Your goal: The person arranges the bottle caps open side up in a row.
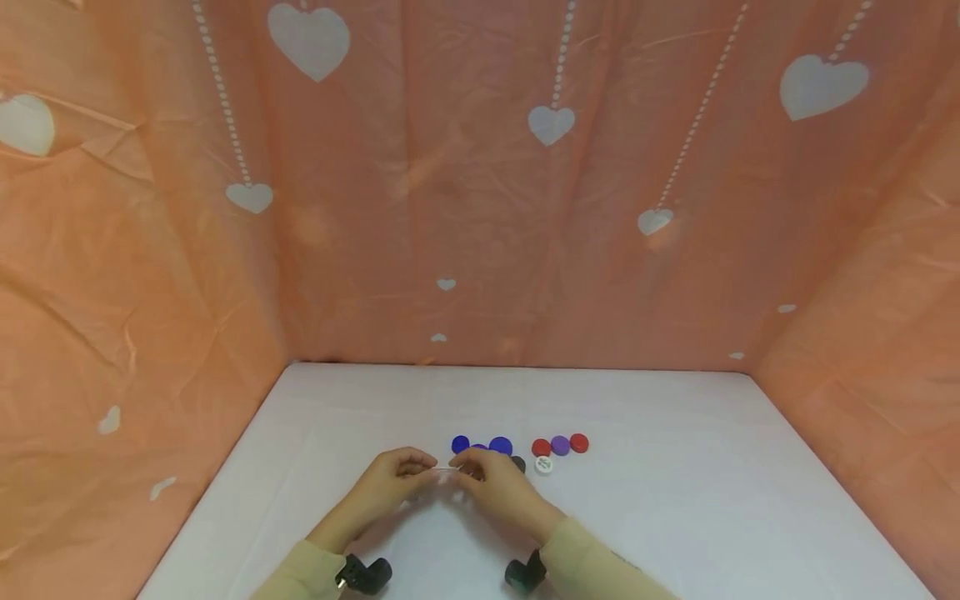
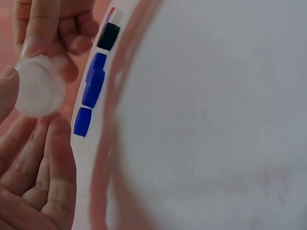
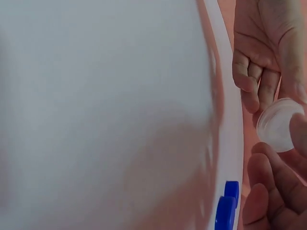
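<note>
Between the two hands is a thin, clear round lid (image 2: 39,88), nearly edge-on in the head view and face-on in both wrist views. My left hand (image 1: 392,482) pinches its left edge between thumb and fingers. At the opposite edge my right hand (image 1: 504,490) pinches it too. The lid is held above the white table (image 1: 660,517). Just beyond the right hand lie blue caps (image 1: 501,446), with a purple one partly hidden behind the fingers. A black cap (image 1: 519,463) peeks out beside that hand.
To the right of the hands lie two red caps (image 1: 579,442), a purple cap (image 1: 560,446) and a white cap (image 1: 543,465) with dark markings. Orange cloth (image 1: 495,250) printed with pale hearts walls the table at the back and sides. Dark wrist mounts (image 1: 366,575) sit at both sleeves.
</note>
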